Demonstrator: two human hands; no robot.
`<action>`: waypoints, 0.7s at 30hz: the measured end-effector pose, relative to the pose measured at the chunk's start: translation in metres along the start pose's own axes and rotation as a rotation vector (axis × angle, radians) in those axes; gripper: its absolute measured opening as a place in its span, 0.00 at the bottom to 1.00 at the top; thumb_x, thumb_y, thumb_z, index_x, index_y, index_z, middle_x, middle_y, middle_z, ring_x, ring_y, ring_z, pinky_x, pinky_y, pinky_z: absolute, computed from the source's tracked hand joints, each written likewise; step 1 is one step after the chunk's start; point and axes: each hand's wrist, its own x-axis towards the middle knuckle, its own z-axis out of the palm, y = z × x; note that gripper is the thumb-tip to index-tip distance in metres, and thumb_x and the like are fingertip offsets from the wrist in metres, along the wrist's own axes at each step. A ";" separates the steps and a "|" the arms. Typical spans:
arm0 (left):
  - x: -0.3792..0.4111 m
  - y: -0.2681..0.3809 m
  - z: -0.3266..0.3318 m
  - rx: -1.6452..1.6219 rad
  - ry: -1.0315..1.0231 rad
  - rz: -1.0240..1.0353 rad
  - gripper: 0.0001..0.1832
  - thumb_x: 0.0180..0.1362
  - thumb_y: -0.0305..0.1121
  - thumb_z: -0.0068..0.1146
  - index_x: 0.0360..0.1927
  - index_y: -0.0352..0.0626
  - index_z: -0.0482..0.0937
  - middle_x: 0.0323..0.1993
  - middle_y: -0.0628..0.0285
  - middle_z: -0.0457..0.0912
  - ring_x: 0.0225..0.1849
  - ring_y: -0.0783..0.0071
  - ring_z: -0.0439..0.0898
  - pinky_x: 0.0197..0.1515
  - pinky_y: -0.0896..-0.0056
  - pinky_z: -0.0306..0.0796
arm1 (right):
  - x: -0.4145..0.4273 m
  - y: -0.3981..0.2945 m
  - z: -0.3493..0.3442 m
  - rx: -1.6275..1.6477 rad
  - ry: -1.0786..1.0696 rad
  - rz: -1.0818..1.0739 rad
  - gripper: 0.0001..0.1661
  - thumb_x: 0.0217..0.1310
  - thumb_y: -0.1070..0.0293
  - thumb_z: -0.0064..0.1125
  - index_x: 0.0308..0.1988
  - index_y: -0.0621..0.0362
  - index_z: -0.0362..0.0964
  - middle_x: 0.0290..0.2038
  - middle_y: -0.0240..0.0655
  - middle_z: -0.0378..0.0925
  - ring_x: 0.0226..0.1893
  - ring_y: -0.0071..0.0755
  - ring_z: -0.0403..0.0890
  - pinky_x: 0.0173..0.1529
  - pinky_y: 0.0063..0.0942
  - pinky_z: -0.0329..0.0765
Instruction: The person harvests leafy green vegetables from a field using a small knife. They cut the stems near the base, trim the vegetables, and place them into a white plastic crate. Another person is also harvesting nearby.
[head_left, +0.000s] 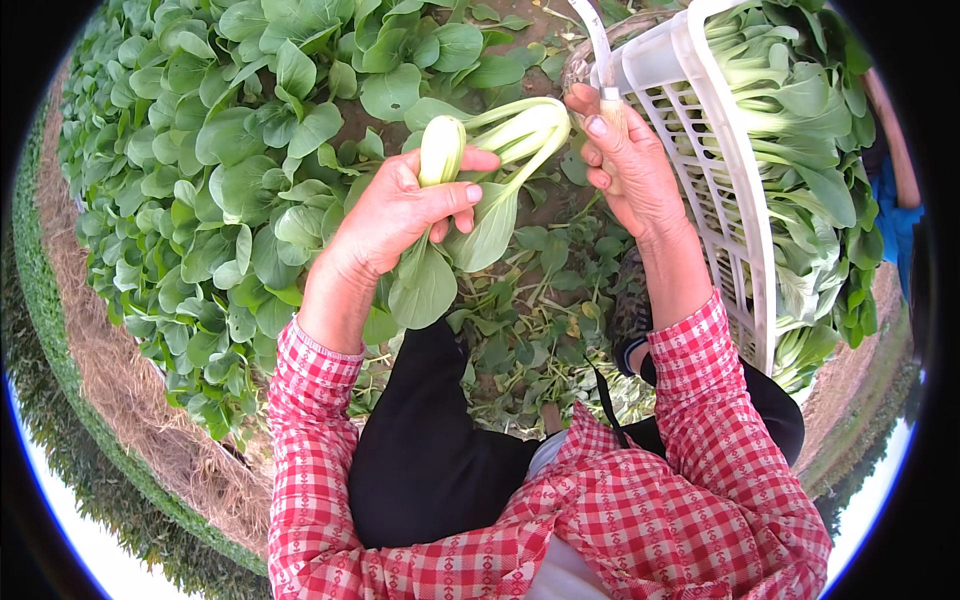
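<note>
My left hand (397, 206) holds pale-stemmed bok choy. The cut base of one small head (442, 146) pokes up between thumb and fingers, its leaves hanging below. A second bok choy (525, 135) lies across the fingers, its base pointing at my right hand (641, 176). That hand is closed round the wooden handle (613, 112) of a sickle, whose narrow curved metal blade (598, 41) points up and away, its tip cut off by the picture's top edge. Whether the right fingertips touch the second bok choy's base, I cannot tell.
At right stands a white plastic crate (739, 187) heaped with harvested bok choy (810, 165). Dense growing bok choy (225, 172) fills the left. Loose trimmed leaves (525, 322) litter the soil between my legs. Another person's arm (892, 142) shows beyond the crate.
</note>
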 end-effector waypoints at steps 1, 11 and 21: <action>0.001 -0.001 0.004 -0.044 0.002 -0.007 0.19 0.56 0.29 0.59 0.51 0.37 0.78 0.23 0.70 0.77 0.23 0.85 0.74 0.23 0.85 0.63 | -0.003 0.003 -0.001 0.060 -0.053 0.015 0.27 0.56 0.67 0.67 0.56 0.56 0.69 0.35 0.20 0.71 0.26 0.09 0.65 0.24 0.09 0.63; 0.000 0.008 0.001 0.042 0.098 0.044 0.18 0.56 0.24 0.59 0.51 0.36 0.77 0.56 0.57 0.77 0.35 0.76 0.84 0.29 0.80 0.72 | -0.021 0.022 -0.030 -0.102 -0.052 0.043 0.26 0.53 0.77 0.65 0.53 0.59 0.69 0.46 0.36 0.79 0.26 0.12 0.72 0.23 0.10 0.65; 0.052 -0.037 0.033 0.373 -0.043 -0.031 0.24 0.42 0.31 0.71 0.45 0.38 0.78 0.36 0.65 0.82 0.37 0.78 0.79 0.45 0.71 0.74 | -0.016 0.042 -0.012 -0.017 -0.030 0.055 0.17 0.61 0.65 0.63 0.48 0.59 0.73 0.33 0.26 0.76 0.20 0.11 0.66 0.21 0.14 0.64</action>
